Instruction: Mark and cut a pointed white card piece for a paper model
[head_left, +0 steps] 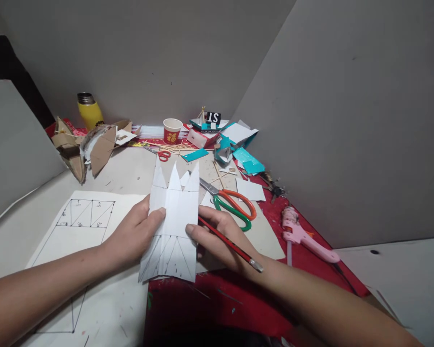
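A white card piece (181,212) is held up between both hands. Pointed triangles are cut along its top edge, and pencil-drawn triangles mark its uncut lower part. My left hand (144,224) pinches its left side, thumb on the front. My right hand (224,236) grips the right side with the thumb in front; a red pencil (226,241) also rests in this hand, its blunt end pointing toward me. Just beyond the right hand lie scissors (235,205) with orange and green handles. Under my left arm is a large white sheet (90,246) with ruled triangles and handwritten marks.
A pink glue gun (304,236) lies on the red cloth (275,289) at the right. Toward the back are a paper cup (172,131), a yellow bottle (89,113), cut cardboard (103,149), wooden sticks (173,148), small red scissors (163,155) and teal scraps (249,161). Grey walls enclose the table.
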Motion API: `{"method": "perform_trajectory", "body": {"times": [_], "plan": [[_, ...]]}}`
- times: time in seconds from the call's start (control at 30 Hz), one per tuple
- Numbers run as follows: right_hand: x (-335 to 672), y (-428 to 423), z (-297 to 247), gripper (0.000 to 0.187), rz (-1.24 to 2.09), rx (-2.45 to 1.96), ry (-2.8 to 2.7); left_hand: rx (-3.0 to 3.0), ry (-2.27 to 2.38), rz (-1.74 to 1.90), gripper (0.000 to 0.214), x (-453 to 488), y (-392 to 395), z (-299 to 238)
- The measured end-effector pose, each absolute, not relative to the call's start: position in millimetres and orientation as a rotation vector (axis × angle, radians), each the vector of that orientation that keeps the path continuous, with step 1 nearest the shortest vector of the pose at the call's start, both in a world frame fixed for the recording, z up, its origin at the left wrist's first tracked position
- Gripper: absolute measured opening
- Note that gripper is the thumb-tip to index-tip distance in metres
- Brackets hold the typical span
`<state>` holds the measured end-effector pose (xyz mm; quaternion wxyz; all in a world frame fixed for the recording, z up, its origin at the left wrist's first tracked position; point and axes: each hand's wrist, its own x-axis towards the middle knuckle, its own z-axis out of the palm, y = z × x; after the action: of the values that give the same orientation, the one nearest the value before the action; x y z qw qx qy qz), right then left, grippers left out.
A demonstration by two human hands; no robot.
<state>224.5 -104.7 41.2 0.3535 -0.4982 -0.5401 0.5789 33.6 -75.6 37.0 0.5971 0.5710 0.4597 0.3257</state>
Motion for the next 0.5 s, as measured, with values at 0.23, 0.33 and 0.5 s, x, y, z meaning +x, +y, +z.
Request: {"method": "perform_trajectory", "body": {"times": [0.23, 0.33, 0.5], "plan": [[225, -107, 41, 0.018, 1.486, -1.255, -1.494, 1.434, 1.126, 0.776, 0.042, 34, -77, 31], [225, -107, 40, 0.017, 1.484, -1.250, -1.487, 1.379, 1.130, 0.786, 0.041, 35, -78, 32], [226, -105, 41, 0.019, 1.518, -1.295, -1.450, 1.234, 1.129, 0.758, 0.040, 36, -79, 41]]}}
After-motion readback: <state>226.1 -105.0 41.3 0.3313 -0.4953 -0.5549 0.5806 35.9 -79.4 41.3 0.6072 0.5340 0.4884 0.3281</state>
